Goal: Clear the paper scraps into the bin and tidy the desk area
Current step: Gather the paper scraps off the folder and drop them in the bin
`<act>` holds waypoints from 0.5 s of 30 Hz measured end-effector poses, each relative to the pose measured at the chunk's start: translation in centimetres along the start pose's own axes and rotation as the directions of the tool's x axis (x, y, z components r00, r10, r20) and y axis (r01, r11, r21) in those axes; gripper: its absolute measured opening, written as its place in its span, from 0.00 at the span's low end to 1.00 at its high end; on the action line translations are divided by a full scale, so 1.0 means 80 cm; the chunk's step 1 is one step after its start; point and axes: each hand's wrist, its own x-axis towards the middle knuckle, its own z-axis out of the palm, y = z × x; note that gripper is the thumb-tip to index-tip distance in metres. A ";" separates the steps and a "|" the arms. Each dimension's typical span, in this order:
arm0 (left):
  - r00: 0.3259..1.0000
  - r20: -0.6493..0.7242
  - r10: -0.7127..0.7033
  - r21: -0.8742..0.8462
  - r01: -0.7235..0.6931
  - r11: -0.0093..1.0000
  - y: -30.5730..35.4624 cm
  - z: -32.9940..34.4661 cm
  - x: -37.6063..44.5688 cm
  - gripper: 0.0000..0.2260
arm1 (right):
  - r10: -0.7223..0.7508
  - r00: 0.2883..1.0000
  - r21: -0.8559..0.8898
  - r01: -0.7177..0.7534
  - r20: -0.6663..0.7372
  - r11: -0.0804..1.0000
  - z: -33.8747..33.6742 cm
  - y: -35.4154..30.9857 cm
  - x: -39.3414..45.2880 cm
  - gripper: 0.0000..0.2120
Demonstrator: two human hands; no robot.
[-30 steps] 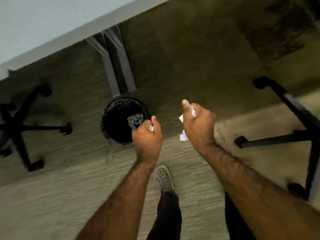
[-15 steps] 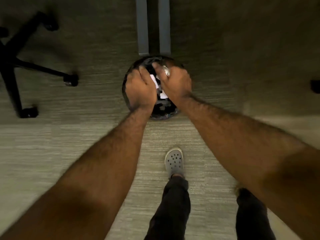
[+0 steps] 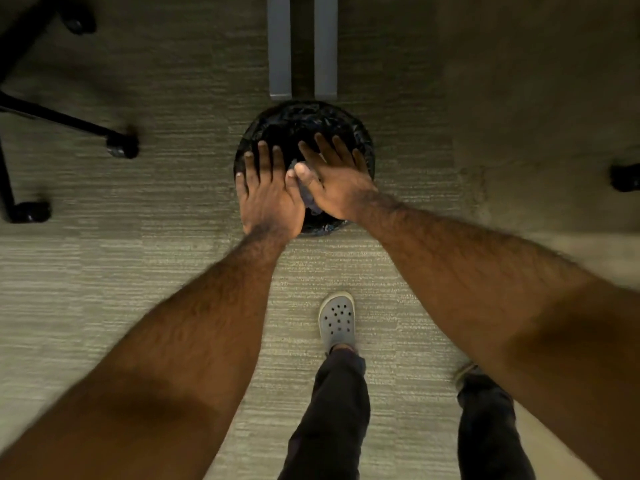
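Observation:
A round bin (image 3: 301,116) lined with a black bag stands on the carpet below me. Both my hands hover over its mouth, backs up. My left hand (image 3: 268,195) is spread flat with its fingers apart and nothing in it. My right hand (image 3: 332,181) is likewise spread, its thumb near the left hand. Between the two hands a pale crumpled paper scrap (image 3: 309,199) shows down inside the bin. Most of the bin's inside is hidden by my hands.
Two grey desk legs (image 3: 301,46) stand right behind the bin. A black office chair base with castors (image 3: 121,145) is at the left, another castor (image 3: 625,176) at the right edge. My grey clog (image 3: 337,320) and dark trouser legs are below.
Both hands moved over the bin, then went from closed around white paper scraps to spread flat. The scraps have left my hands.

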 end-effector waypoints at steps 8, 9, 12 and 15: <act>1.000 -0.001 0.028 -0.048 -0.028 0.998 0.029 -0.034 -0.025 0.27 | 0.018 0.993 0.024 -0.016 -0.117 1.000 -0.038 -0.007 -0.048 0.32; 0.999 -0.004 0.040 -0.055 -0.041 0.998 0.036 -0.039 -0.033 0.27 | 0.022 0.990 0.037 -0.017 -0.142 0.999 -0.043 -0.008 -0.060 0.32; 0.996 -0.003 0.093 -0.069 -0.093 0.993 0.059 -0.056 -0.063 0.28 | 0.032 0.981 0.074 -0.018 -0.193 0.997 -0.059 -0.007 -0.101 0.31; 0.986 -0.026 0.166 -0.094 -0.168 0.981 0.088 -0.079 -0.098 0.28 | 0.062 0.972 0.131 -0.032 -0.228 0.991 -0.082 0.000 -0.147 0.31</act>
